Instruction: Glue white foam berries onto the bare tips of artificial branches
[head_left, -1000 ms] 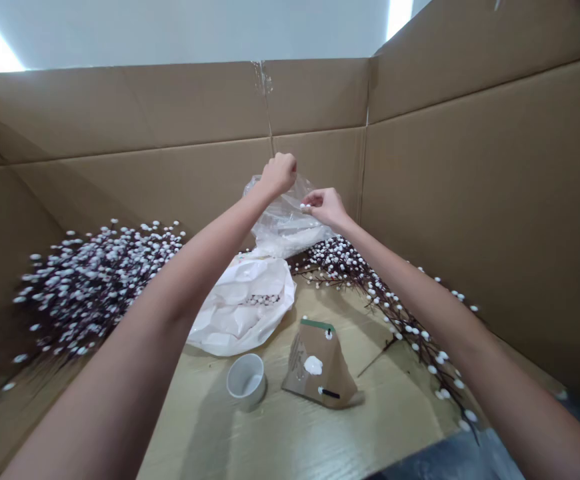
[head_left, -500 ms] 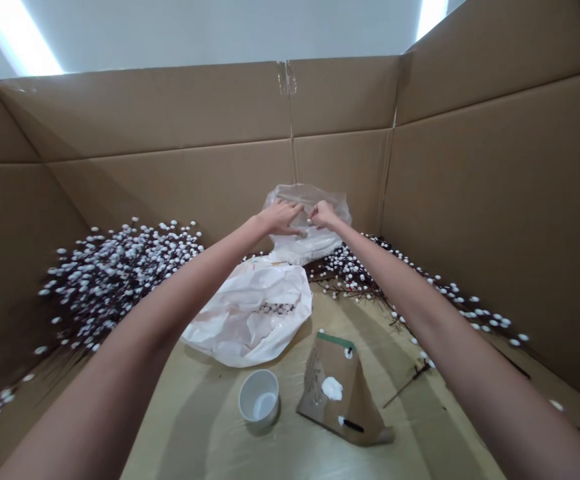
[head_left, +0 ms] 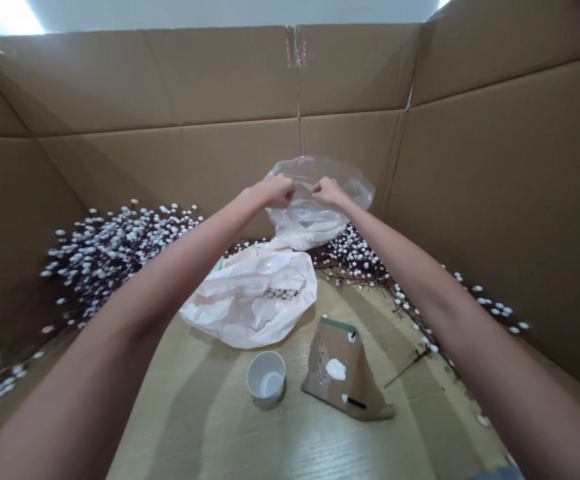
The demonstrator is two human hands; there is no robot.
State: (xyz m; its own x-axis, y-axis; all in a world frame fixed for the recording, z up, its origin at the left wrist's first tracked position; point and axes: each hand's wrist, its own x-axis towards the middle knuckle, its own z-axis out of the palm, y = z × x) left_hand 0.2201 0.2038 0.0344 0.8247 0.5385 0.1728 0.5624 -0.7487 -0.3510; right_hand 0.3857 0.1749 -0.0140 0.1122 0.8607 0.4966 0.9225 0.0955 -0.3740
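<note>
Both my arms reach forward to a clear plastic bag point(head_left: 320, 213) of white material standing at the back of the table, against the cardboard wall. My left hand point(head_left: 273, 191) is closed in a pinch on the bag's top edge. My right hand point(head_left: 326, 192) is closed on the same edge just to the right, the two hands almost touching. Below them lies a crumpled white plastic bag point(head_left: 250, 303) with small white beads showing in its opening.
Dark branches with white buds are heaped at the left point(head_left: 105, 253) and strewn along the right point(head_left: 370, 270). A white cup point(head_left: 267, 378) and a brown cardboard piece point(head_left: 343, 378) with white blobs sit on the wooden table point(head_left: 210, 427). Tall cardboard walls point(head_left: 495, 187) enclose the space.
A second ago my left hand held the clear bag's top high. Both hands dropped low onto the bag, then rose slightly and now pinch its top edge together.
</note>
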